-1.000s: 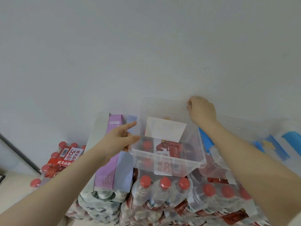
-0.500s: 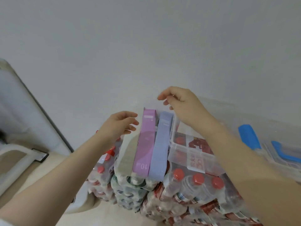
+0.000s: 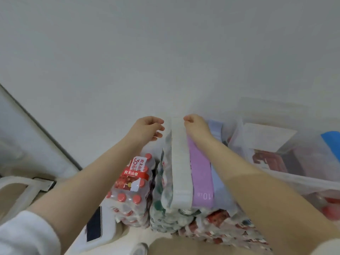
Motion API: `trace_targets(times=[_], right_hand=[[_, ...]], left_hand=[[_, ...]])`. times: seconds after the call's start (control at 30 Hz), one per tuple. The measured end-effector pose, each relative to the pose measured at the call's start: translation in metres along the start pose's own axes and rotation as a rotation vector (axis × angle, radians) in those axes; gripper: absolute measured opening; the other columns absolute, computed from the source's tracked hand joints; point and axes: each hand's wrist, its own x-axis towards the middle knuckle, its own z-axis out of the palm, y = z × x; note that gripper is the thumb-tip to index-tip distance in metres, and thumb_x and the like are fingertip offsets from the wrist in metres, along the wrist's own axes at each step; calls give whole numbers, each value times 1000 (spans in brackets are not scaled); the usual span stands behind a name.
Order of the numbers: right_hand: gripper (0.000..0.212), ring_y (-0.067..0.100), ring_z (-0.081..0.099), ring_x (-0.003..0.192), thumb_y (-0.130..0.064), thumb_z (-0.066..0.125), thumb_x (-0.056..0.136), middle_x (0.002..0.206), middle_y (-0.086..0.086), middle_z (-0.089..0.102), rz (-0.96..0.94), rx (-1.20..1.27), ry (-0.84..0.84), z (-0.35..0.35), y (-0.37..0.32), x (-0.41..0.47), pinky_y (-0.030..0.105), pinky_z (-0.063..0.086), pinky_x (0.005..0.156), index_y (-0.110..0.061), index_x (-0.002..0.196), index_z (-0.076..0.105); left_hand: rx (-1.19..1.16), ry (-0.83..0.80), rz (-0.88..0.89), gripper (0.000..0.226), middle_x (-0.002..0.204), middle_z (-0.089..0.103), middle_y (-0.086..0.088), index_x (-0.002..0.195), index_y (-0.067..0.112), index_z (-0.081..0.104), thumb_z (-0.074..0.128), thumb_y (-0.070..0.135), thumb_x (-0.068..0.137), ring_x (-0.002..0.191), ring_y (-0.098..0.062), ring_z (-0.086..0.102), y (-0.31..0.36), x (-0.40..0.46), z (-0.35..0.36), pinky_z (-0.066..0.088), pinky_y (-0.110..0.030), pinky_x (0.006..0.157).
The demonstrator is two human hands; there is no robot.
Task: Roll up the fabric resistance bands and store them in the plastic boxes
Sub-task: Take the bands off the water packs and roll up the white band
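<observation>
Both hands were extended to the far end of the bands, close against the wall (image 3: 165,52). The left hand (image 3: 147,130) hovered at 9 o'clock of the white band (image 3: 181,162), fingers loosely curled, grasping nothing and just apart from the band's edge. The right hand (image 3: 196,127) sat at the band's 3 o'clock side, fingers curled downward over the far ends of the bands; whether it actually pinched any fabric could not be determined, the fingertips being hidden.

Three fabric bands lay flat and unrolled, side by side and touching, on top of stacked shrink-wrapped packs of bottles (image 3: 174,218). The white band was leftmost. The purple band (image 3: 201,181) lay at its 3 o'clock, marked "10 LB" at the near end. The pale blue band (image 3: 219,184) lay at 3 o'clock of the purple one, partly covered by the right forearm.

At 3 o'clock of the bands stood a clear plastic box (image 3: 294,177), open at the top. It held no band; a white label showed on its wall, and red packaging showed through its walls. A blue item (image 3: 331,142) appeared at the far right edge; its nature was unclear.

At 8 o'clock of the bands stood a lower pack of red-capped bottles (image 3: 132,183) with a red printed label.
</observation>
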Motion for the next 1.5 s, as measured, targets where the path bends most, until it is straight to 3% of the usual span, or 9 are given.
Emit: trace_targets(times=[0.3,0.53,0.67,0.77,0.93,1.07,1.17,1.37,1.5], right_hand=[[24,29,52,106,-10,41,93,111,12,61,-129,-743,148,43,15,37,34,39,82,-7,111,57],[29,27,40,116,-23,39,96,119,8,54,-31,-790,40,39,10,45,32,31,89,-16,109,64],[29,26,39,111,-33,37,96,110,5,60,-83,-776,111,42,13,30,33,19,77,-15,108,57],[22,25,38,111,-31,44,93,111,3,60,-128,-716,129,46,6,19,31,17,76,-17,109,52],[21,22,46,103,-8,51,86,112,4,54,-157,-551,200,50,-3,13,29,31,83,-13,106,56],[17,10,51,76,-5,58,86,82,-5,53,0,57,337,42,-10,6,13,40,69,-13,99,51],[31,5,50,69,-15,61,87,77,-5,52,61,377,393,26,-23,-9,9,40,65,-19,116,51],[5,10,59,77,-16,65,82,88,4,61,-105,520,412,-17,-52,-65,24,50,70,-21,83,66],[15,6,57,65,-6,54,89,68,-7,62,-196,567,375,-43,-70,-114,20,48,62,-12,78,63]], left_hand=[[69,-241,-67,20,87,64,2,104,13,60,47,7,90,69,-13,59,-21,69,-29,48,-22,69],[69,-320,-98,22,92,60,-1,109,10,59,47,9,91,74,-13,55,-33,86,-18,45,-21,66],[30,-315,-189,15,86,55,-2,86,15,56,46,21,95,83,-15,50,-31,90,1,45,-20,67],[-30,-317,-274,25,88,55,-7,84,10,57,47,30,95,80,-18,48,-31,96,16,40,-25,65],[-205,-198,-261,38,38,37,7,58,13,40,60,25,88,33,-5,30,-39,100,32,21,-17,35],[-338,-235,-187,14,71,59,-10,78,5,58,58,14,89,63,-18,54,-36,92,24,45,-22,55],[-358,-376,-16,9,66,66,-3,78,8,60,61,11,86,60,-13,61,-21,79,12,52,-20,57],[-293,-610,221,13,75,61,-17,78,13,54,63,5,84,73,-26,57,21,41,-3,47,-40,74],[-347,-766,343,25,70,63,-3,106,15,51,58,3,86,56,-10,60,48,-1,-7,49,-19,57]])
